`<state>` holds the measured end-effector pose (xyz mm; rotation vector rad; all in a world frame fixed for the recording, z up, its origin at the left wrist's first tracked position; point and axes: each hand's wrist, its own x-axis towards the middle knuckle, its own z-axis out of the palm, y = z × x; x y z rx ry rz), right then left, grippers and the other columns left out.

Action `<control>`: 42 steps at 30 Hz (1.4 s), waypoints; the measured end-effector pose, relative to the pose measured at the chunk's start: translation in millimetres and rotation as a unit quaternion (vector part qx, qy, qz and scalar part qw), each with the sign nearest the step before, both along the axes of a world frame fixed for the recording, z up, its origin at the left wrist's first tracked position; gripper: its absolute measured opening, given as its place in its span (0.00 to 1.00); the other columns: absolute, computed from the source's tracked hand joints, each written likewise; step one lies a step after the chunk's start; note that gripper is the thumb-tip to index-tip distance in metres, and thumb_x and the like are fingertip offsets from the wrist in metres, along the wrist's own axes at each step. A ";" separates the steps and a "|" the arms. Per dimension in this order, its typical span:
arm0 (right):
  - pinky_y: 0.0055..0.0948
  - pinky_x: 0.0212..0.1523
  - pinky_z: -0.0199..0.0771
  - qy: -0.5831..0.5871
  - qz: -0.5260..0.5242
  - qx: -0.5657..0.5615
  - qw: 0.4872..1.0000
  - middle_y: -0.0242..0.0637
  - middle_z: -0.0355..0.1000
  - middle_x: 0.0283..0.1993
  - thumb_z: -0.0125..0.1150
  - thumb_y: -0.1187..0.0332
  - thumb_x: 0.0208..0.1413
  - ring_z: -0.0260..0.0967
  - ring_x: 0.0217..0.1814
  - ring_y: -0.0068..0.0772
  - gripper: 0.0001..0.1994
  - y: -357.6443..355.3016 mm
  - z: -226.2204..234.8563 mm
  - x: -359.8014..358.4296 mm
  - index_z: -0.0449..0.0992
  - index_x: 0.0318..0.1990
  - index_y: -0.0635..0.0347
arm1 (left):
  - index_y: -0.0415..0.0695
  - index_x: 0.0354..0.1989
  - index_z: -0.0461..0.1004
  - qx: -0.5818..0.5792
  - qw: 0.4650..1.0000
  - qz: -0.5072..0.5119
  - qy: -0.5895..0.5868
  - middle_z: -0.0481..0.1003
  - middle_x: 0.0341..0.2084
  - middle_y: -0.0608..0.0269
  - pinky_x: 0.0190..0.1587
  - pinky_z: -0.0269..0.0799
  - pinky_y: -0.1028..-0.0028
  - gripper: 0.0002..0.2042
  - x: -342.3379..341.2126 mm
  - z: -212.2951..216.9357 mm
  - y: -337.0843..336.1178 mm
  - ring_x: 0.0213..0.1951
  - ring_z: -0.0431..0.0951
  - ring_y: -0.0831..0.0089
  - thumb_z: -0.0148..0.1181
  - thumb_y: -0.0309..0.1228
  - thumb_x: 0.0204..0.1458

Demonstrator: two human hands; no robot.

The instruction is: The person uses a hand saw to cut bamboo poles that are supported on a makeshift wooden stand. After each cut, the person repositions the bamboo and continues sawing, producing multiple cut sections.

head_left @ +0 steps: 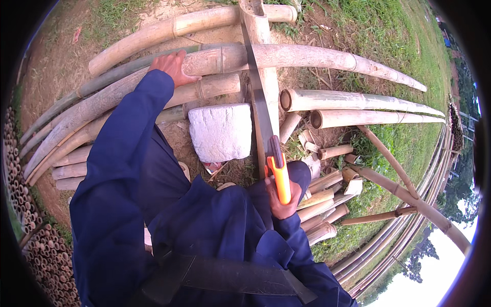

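My left hand (pixel 173 67) grips a long bamboo pole (pixel 317 55) that lies crosswise in front of me. Its fingers curl over the top of the pole and the thumb points right. In my right hand (pixel 284 203) is the orange and dark handle of a hand saw (pixel 262 105). The saw's long blade reaches away from me and crosses the pole to the right of my left hand. An upright-lying bamboo support (pixel 271 82) runs beneath the pole by the blade. Whether the teeth have cut in cannot be made out.
A white block (pixel 221 132) stands before my knees. More bamboo poles (pixel 358 100) lie right and left, with short offcuts (pixel 322 204) by my right knee. Slanting bamboo props (pixel 396 189) rise at the right. Stacked bamboo (pixel 48 261) fills the lower left.
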<state>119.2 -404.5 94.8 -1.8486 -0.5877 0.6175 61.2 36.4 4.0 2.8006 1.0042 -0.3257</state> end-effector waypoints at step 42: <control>0.24 0.29 0.67 0.042 0.000 -0.050 0.998 0.28 0.73 0.24 0.66 0.72 0.60 0.66 0.27 0.15 0.09 73.9 -9.8 44.9 0.80 0.41 0.71 | 0.40 0.58 0.72 -0.027 0.999 -0.019 0.001 0.81 0.43 0.45 0.54 0.74 0.55 0.48 2.8 3.0 -13.5 0.49 0.81 0.49 0.67 0.70 0.38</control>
